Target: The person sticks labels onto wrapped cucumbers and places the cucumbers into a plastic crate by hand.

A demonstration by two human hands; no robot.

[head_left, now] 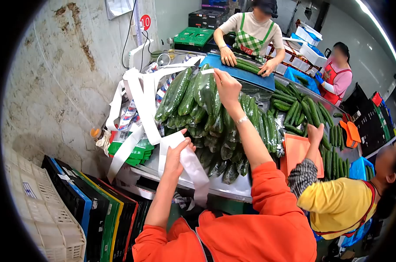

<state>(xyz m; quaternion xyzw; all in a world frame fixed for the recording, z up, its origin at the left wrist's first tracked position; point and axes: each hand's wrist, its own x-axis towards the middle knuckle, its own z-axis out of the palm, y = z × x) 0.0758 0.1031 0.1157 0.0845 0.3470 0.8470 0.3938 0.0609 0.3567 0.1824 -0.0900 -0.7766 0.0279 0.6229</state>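
Note:
White label strip point(171, 140) runs through my left hand point(177, 156), whose fingers are closed on it near the table's front edge, with part of the strip hanging below. My right hand point(227, 87) is farther forward, its thumb and fingers pinched on a small white label point(208, 71) at the top of a plastic-wrapped cucumber pack point(204, 89). More wrapped cucumbers point(224, 144) are piled between and below my hands. Long white strips point(141, 105) lie looped to the left of the pile.
Across the table a co-worker handles cucumbers on a blue scale point(246, 76). At right, a yellow-sleeved co-worker reaches over an orange tray point(294, 153) beside loose cucumbers point(311, 111). Another person stands farther back. Crates point(95, 209) stand at lower left; green packets point(132, 150) lie left.

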